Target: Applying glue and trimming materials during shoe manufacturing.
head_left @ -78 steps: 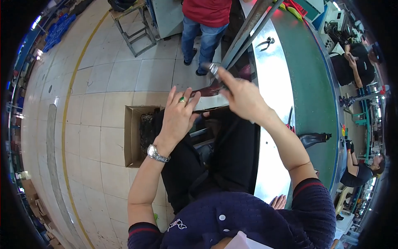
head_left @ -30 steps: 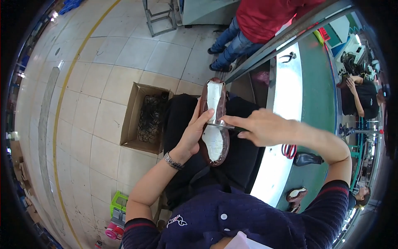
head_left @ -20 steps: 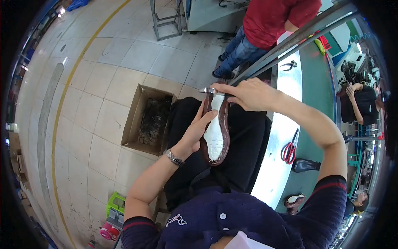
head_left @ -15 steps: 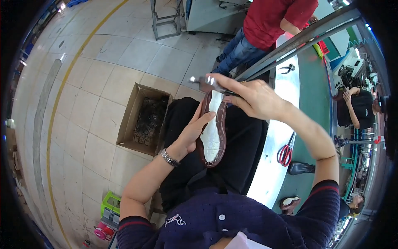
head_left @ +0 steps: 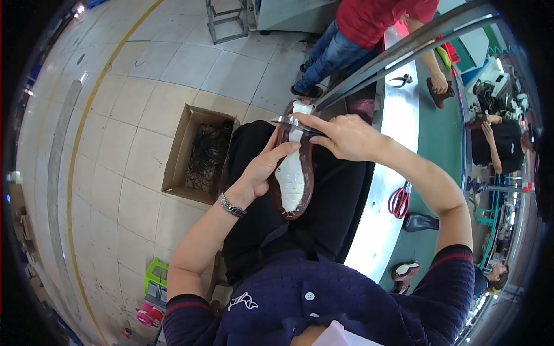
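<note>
A dark brown shoe upper (head_left: 304, 173) lies over my lap with its underside up, the white insole (head_left: 290, 167) showing. Its heel end points away from me and its rounded toe end towards me. My left hand (head_left: 266, 167) is closed round the shoe's left side, thumb on the insole. In my right hand (head_left: 352, 137) is a pair of metal pliers (head_left: 287, 121) with dark handles, the fingers wrapped round them. The pliers' head lies across the insole near the heel end; whether the jaws grip anything is too small to tell.
A cardboard box (head_left: 173, 167) of dark stringy scraps stands left of my legs. To the right, a metal-edged bench (head_left: 369, 230) holds red-handled scissors (head_left: 399, 202), other pliers (head_left: 400, 81) and another brown shoe (head_left: 405, 275). A co-worker in red (head_left: 363, 23) stands ahead, beside a slanting metal bar (head_left: 398, 63).
The pliers have come down from above the heel end onto the insole. The shoe has shifted slightly away from me. The co-worker's hand now holds a brown shoe over the bench.
</note>
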Motion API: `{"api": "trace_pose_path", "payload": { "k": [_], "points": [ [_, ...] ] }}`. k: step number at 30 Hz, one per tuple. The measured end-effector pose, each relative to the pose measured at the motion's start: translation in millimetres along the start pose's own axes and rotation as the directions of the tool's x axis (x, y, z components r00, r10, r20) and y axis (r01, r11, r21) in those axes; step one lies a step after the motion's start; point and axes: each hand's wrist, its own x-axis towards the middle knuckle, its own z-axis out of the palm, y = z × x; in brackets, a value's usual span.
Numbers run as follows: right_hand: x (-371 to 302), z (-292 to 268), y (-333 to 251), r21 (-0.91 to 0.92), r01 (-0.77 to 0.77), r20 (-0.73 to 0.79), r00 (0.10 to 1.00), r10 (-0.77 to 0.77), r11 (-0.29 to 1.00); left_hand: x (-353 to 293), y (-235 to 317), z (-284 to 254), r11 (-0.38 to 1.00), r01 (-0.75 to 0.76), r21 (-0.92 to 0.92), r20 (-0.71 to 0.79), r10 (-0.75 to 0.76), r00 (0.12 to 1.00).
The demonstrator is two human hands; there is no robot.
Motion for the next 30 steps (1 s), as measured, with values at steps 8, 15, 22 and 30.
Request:
{"api": "trace_pose_path", "payload": {
  "k": [8,15,22,30],
  "points": [
    [-9,2,-5,0.016,0.044,-0.091,0.995,-0.043,0.999,-3,8,4,0.998,0.044,0.036,0.031,-0.045,0.999],
    [-23,-23,-29,0.087,0.189,-0.264,0.951,-0.16,0.978,-6,7,-6,0.99,0.126,0.059,0.046,-0.129,0.991],
    [-29,-23,-27,-0.028,-0.033,0.073,0.997,0.035,0.999,-18,-19,-14,0.996,-0.035,-0.08,0.103,0.044,0.994],
    [-61,5,-64,-0.47,0.105,-0.068,0.986,-0.155,0.876,-33,-52,-10,0.863,0.047,-0.503,0.213,0.071,0.975]
  ]
}}
